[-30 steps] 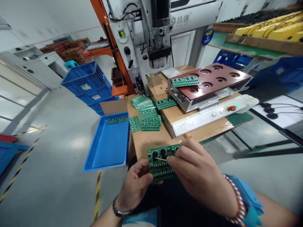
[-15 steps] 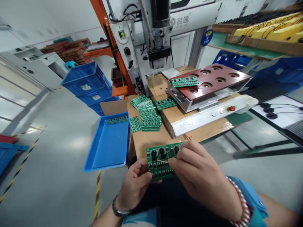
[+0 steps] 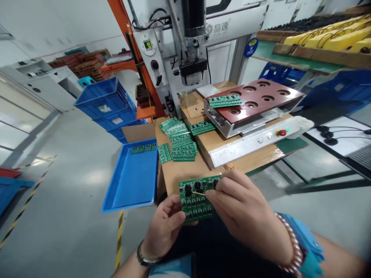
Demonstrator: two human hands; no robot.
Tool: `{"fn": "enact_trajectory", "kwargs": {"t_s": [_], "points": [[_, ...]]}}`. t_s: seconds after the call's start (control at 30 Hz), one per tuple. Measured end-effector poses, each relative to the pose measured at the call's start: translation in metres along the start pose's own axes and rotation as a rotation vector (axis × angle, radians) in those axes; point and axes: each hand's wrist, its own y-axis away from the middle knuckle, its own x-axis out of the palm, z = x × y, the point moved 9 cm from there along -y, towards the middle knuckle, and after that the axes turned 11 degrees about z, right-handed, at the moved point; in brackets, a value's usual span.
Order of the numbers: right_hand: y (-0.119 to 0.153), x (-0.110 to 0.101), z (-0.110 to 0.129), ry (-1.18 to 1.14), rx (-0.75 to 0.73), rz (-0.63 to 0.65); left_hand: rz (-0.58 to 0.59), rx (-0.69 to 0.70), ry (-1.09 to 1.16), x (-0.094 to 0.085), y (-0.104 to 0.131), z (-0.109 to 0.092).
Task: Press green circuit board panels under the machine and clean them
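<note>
A green circuit board (image 3: 197,202) with round black parts along its upper edge is held up near my lap. My left hand (image 3: 165,224) grips its left end, thumb on the front face. In the fingertips of my right hand (image 3: 243,210) is a thin pale stick, like a toothpick (image 3: 198,193), its tip at the black part on the board's upper left. My right hand covers the board's right end. More circuit boards (image 3: 182,141) lie overlapped on the brown worktop (image 3: 185,172) ahead.
A blue tray (image 3: 131,181) with a few small boards stands at left, before stacked blue crates (image 3: 106,102). A machine head (image 3: 193,58) hangs over the bench. One board (image 3: 225,101) rests on a reddish fixture plate (image 3: 255,92); a white control bar with a red button (image 3: 281,133) lies in front.
The stick's tip has shifted slightly upward on the board, closer to the round black part at upper left. Both hands keep their hold; the view has moved a little.
</note>
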Motion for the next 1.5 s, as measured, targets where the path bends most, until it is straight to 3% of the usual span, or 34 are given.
{"fn": "enact_trajectory", "kwargs": {"t_s": [0.2, 0.5, 0.77, 1.1, 1.27, 1.5], "points": [[0.002, 0.002, 0.002, -0.013, -0.015, 0.041, 0.004, 0.004, 0.010, -0.001, 0.000, 0.000], [0.002, 0.000, -0.001, -0.008, 0.003, -0.020, 0.002, 0.001, 0.009, -0.001, 0.001, 0.001], [0.005, 0.010, 0.000, -0.054, 0.013, 0.074, -0.006, 0.006, -0.012, 0.002, 0.001, -0.002], [0.006, 0.011, 0.000, -0.058, 0.014, 0.088, -0.048, -0.002, 0.020, -0.007, 0.002, 0.003], [0.007, -0.001, -0.001, -0.096, -0.004, 0.030, -0.067, -0.003, -0.004, -0.005, 0.002, -0.001], [0.022, -0.028, -0.023, -0.072, 0.083, -0.112, -0.111, 0.048, -0.030, -0.012, 0.006, -0.008]]}}
